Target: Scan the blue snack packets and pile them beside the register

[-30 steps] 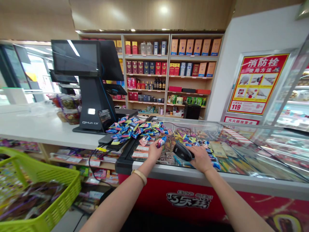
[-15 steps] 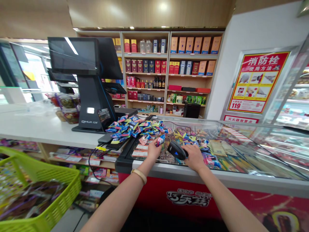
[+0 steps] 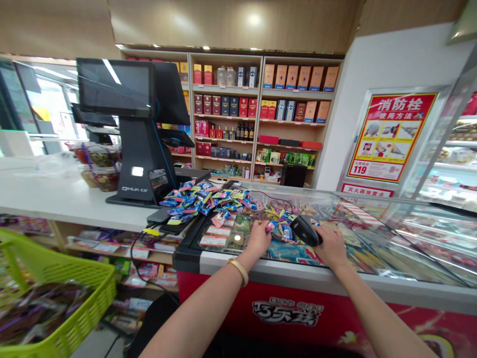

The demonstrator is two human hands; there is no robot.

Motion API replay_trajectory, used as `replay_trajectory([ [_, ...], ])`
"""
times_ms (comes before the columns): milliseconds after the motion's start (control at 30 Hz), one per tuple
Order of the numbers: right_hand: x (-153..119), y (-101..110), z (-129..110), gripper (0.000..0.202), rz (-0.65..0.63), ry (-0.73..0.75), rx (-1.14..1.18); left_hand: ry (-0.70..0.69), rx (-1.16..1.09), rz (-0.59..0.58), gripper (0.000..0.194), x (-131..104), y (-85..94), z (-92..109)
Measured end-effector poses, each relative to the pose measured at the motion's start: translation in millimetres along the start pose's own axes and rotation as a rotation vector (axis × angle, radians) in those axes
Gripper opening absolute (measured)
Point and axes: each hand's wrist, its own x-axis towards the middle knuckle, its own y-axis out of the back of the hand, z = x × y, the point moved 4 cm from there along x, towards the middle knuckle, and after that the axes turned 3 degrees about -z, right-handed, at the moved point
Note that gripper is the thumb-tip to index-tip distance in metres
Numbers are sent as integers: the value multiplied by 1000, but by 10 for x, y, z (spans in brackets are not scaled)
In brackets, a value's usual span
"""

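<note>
My right hand (image 3: pixel 331 244) is wrapped round a black handheld scanner (image 3: pixel 305 230), held above the glass top of a red freezer. To its left, my left hand (image 3: pixel 260 238) is closed, with a bit of a pink and blue wrapper showing at its fingertips. Small blue wrapped packets (image 3: pixel 281 230) lie on the glass between the two hands. A larger heap of blue, pink and yellow-green packets (image 3: pixel 203 200) spreads from the counter end onto the freezer's left corner. A pink packet (image 3: pixel 221 219) rests beside the printed labels.
A black monitor stand (image 3: pixel 143 159) rises from the white counter (image 3: pixel 55 199), near stacked tubs (image 3: pixel 106 166). At the lower left is a green basket (image 3: pixel 85 293) with bagged goods. Cables hang off the counter. Shelves of boxes stand behind.
Both hands have moved right over the glass, the right one carrying the scanner. The packet in my left hand is now mostly hidden. The view has shifted slightly.
</note>
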Motion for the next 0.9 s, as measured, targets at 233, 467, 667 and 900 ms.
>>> replay_trajectory([
  [233, -107, -67, 288, 30, 44, -52, -14, -59, 225, -181, 61, -115, -317, 194],
  [467, -99, -150, 269, 31, 22, -78, 25, -206, 256, -2, 48, -57, 151, 127],
  [667, 16, -233, 14, 32, 16, -44, 55, 42, 467, 272, 49, 69, 1165, -283],
  [900, 141, -354, -391, 32, 58, 4, 80, 271, 112, 303, 53, 51, 1486, -640],
])
